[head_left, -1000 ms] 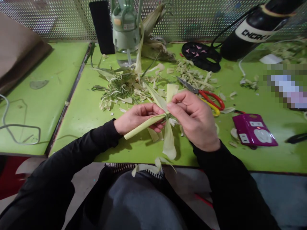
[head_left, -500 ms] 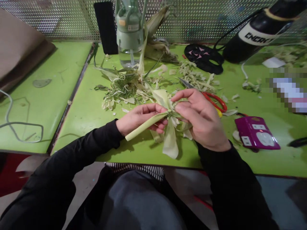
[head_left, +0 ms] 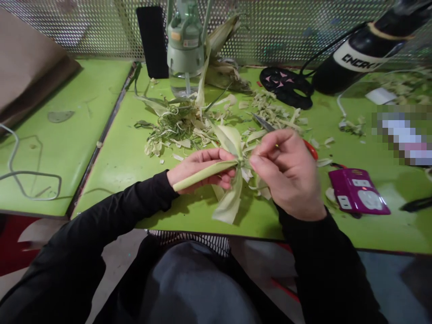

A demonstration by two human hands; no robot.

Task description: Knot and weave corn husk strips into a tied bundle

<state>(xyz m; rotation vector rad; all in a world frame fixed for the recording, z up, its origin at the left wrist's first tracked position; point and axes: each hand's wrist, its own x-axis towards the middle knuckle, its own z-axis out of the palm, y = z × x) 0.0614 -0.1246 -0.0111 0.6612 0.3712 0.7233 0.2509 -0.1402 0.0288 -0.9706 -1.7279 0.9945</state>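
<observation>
My left hand (head_left: 199, 162) is closed around a pale green corn husk bundle (head_left: 228, 139), gripping it close to its tied-looking middle. One rolled husk strip points left across my palm, and wider leaves fan out above and below. To the right of that middle, my right hand (head_left: 292, 175) makes a pinch with thumb and forefinger; whatever sits between the fingertips is too fine to make out. Behind the right hand lie scissors, their blades (head_left: 263, 122) and part of a red handle (head_left: 311, 150) showing.
Husk scraps (head_left: 175, 123) are heaped beyond my hands. Farther back stand a green-topped bottle (head_left: 185, 58), a dark phone-like slab (head_left: 152, 42) and a black bottle (head_left: 357, 56). A purple power socket (head_left: 359, 191) lies right, a brown paper bag (head_left: 30, 63) left.
My right hand has drawn slightly right, away from the bundle's middle, its fingers now pinched tighter. The bundle's lower leaf has swung left. My left hand keeps its hold.
</observation>
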